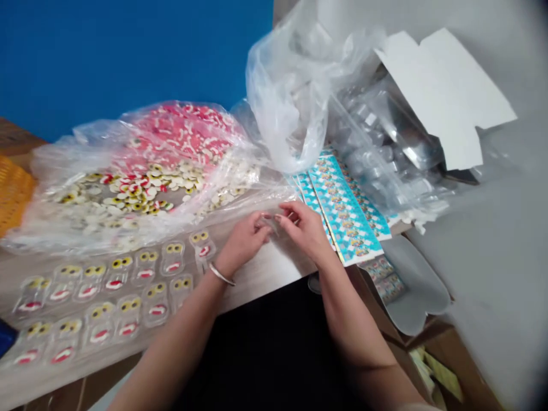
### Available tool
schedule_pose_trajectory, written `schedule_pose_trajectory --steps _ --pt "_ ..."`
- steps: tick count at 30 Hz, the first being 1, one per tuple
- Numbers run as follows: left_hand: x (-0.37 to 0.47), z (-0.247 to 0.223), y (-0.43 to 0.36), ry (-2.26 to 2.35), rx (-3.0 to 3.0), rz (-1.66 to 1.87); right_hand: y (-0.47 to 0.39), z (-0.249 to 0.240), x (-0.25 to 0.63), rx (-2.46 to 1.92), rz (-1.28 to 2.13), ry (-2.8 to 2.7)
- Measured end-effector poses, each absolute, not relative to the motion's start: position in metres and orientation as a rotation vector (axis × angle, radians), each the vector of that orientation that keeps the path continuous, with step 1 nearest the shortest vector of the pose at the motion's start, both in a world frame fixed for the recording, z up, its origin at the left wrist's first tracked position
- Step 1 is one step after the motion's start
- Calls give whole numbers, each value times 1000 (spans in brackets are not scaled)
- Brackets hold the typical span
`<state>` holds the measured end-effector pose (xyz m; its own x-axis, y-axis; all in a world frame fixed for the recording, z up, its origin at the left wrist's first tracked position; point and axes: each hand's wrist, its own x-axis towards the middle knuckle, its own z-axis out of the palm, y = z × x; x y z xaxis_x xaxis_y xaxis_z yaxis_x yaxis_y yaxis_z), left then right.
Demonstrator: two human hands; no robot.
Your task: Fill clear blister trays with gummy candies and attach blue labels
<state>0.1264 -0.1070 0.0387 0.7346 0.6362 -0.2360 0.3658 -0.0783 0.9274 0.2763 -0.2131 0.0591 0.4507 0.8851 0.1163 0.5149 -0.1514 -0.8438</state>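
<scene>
My left hand (248, 238), with a bracelet at its wrist, is curled with thumb and fingers together over the table's front part. Facing it, my right hand (305, 229) is bent in a similar pinch, its fingertips close to the left ones. Something thin and clear seems to be between the fingertips, too blurred to name. Left of my hands lie two rows of clear plastic blister shells (173, 260), holding yellow-and-black eye pieces and red-and-white mouth pieces. Beside my right hand are blue printed card sheets (342, 208), stacked and overlapping.
Behind the shells, an open clear bag (51, 165) spills loose eye pieces (137, 191) and red mouth pieces (184, 134). A crumpled plastic bag (282, 97) stands at the back. On the right are clear plastic packages (385, 142) and a white cardboard piece (454, 97); an orange basket (15, 191) sits far left.
</scene>
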Motion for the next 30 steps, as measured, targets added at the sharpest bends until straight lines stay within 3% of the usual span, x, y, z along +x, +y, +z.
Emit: schedule_pose_trajectory --steps 6,10,13,23,30 --pt "90 49 -116 952 1575 406 -346 4 251 -2243 123 -442" --pt "92 57 -130 940 1506 488 -371 -49 257 -2480 471 -494" --pt "102 59 -139 882 1477 486 -364 -58 263 -2521 581 -557" --pt "87 63 -134 943 1162 522 -358 16 260 -2490 910 -1108" --pt "55 73 -116 1023 738 723 -277 93 238 -2122 1082 -1808"
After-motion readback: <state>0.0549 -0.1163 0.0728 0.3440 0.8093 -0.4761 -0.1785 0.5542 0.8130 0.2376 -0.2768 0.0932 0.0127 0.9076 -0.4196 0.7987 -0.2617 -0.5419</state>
